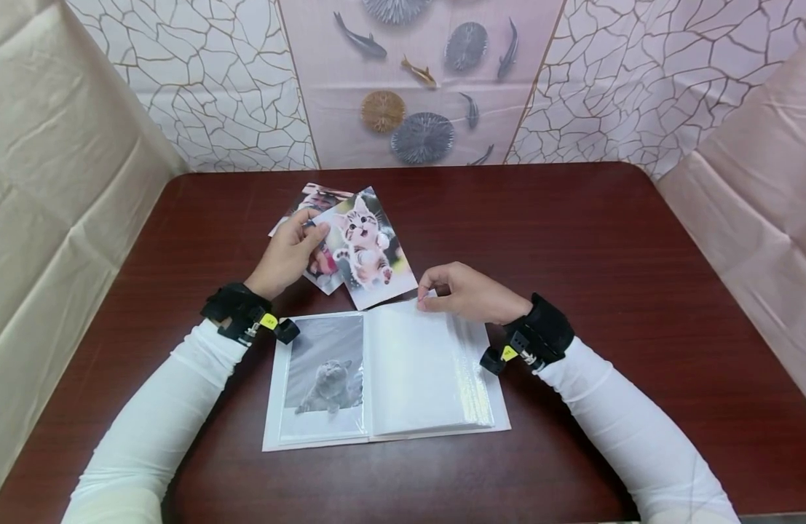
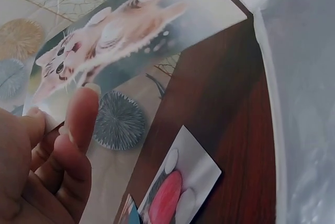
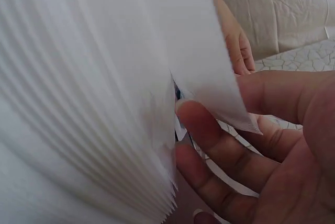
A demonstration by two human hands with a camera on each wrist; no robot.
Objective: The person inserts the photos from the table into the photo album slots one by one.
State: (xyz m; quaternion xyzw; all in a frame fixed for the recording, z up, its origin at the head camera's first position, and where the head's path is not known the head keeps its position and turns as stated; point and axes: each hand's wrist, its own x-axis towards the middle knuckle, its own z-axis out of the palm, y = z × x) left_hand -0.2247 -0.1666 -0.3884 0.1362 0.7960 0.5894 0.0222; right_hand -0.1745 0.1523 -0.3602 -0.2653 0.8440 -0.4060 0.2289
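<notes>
My left hand [image 1: 286, 251] pinches a glossy kitten photo [image 1: 365, 251] by its left edge, above the table. In the left wrist view, thumb and fingers meet at one end of the kitten photo [image 2: 115, 41]. A photo album [image 1: 270, 429] lies spread out before me, a grey cat picture [image 1: 329, 382] in its left pocket. My right hand [image 1: 471, 292] pinches the top of the album's right-hand clear page [image 1: 416, 371]. From the right wrist, the page's corner [image 3: 225, 98] sits between thumb and fingers, beside a fan of further pages [image 3: 89, 103].
More photos [image 1: 325, 280] lie under and behind the kitten photo, partly covered. The dark wooden table [image 1: 573, 240] extends around the album. Patterned cloth [image 1: 232, 87] hangs at the back, and pale cloth [image 1: 55, 182] lines the left side.
</notes>
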